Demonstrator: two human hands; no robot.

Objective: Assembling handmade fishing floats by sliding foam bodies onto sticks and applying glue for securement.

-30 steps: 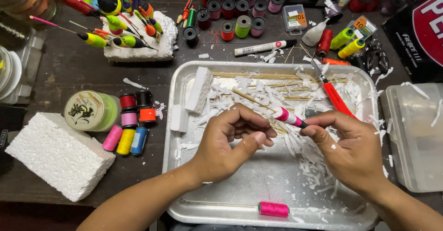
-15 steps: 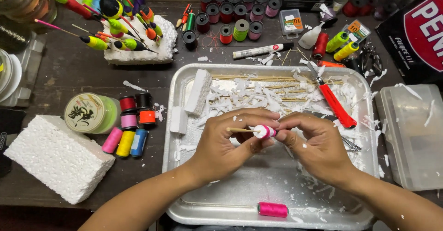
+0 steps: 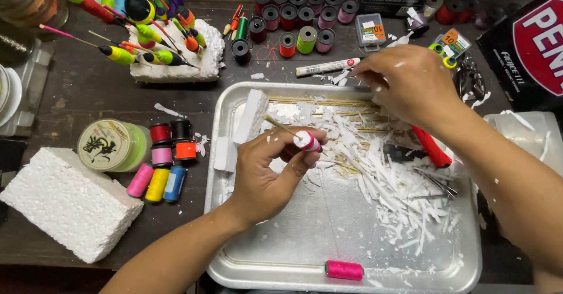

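Note:
My left hand [image 3: 271, 171] grips a small white foam float with a pink band [image 3: 307, 141] on a thin wooden stick, over a metal tray [image 3: 346, 253]. My right hand [image 3: 404, 83] reaches to the tray's far right edge, fingers curled down by the white marker [image 3: 326, 67] and a red-handled cutter [image 3: 431, 147]; whether it holds anything is hidden. White foam shavings [image 3: 399, 182] and thin wooden sticks [image 3: 328, 102] cover the tray's upper half. A pink thread spool [image 3: 344, 270] lies at the tray's near edge.
A big white foam block [image 3: 64, 203] sits at left with a line spool [image 3: 111, 145] and small coloured thread spools [image 3: 164, 165]. Painted floats stand in a foam base [image 3: 176, 59] at the back left. More spools [image 3: 293, 21] line the back; a clear plastic box [image 3: 528, 135] is right.
My right hand let go of the float and moved up and right to the tray's far edge. My left hand keeps the float, its stick now pointing up-left.

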